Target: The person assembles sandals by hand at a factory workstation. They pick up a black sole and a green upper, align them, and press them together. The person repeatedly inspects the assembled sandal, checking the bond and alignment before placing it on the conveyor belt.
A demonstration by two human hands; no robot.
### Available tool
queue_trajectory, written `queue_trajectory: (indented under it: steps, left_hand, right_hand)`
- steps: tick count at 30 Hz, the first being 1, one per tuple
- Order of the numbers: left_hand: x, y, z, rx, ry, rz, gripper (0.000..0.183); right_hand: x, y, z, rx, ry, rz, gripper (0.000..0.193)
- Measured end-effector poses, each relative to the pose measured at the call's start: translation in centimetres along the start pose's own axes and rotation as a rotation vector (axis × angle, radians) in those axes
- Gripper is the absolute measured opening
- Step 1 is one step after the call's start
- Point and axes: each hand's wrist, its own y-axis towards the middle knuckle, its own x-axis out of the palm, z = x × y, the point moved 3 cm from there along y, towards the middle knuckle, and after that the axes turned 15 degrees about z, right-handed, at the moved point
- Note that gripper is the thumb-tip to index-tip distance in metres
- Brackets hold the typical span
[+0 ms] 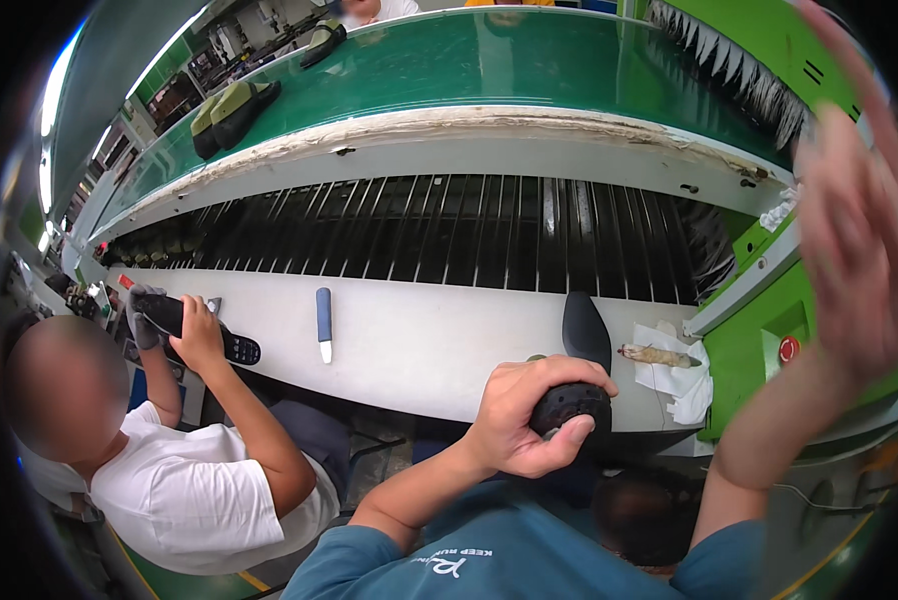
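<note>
My left hand [529, 418] is wrapped round a black shoe [572, 405], seen end-on with its studded sole toward me. A bit of olive shows past my knuckles. Just beyond, a smooth black sole-shaped piece [585, 332] lies on the white ledge [419, 345]. My right hand [854, 235] is raised at the far right, in front of the green machine. Motion blurs it, but its fingers look stretched apart and nothing shows in them.
A blue-handled knife [324, 325] lies on the ledge. A wrapped stick [659, 355] rests on white paper [684, 390] near a red button [789, 349]. Black rollers [449, 235] run behind. Shoes [234, 115] sit on the green conveyor [419, 75]. On my left, a co-worker [194, 480] holds another black shoe [239, 347].
</note>
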Motion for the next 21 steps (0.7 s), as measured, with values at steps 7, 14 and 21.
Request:
queue_trajectory:
  steps: [7,14,21]
  left_hand:
    - [0.2,-0.1,0.1,-0.011,0.013,-0.008,0.036]
    - [-0.2,-0.5,0.2,-0.083,-0.056,0.026,0.038]
    - [0.0,-0.1,0.5,-0.035,0.019,0.002,0.035]
  right_hand:
    - [7.6,5.1,7.9,0.371,0.836,-0.328,0.068]
    - [12.3,4.1,13.4,0.471,0.741,-0.249,0.067]
    - [12.2,3.3,14.0,0.481,0.654,-0.236,0.066]
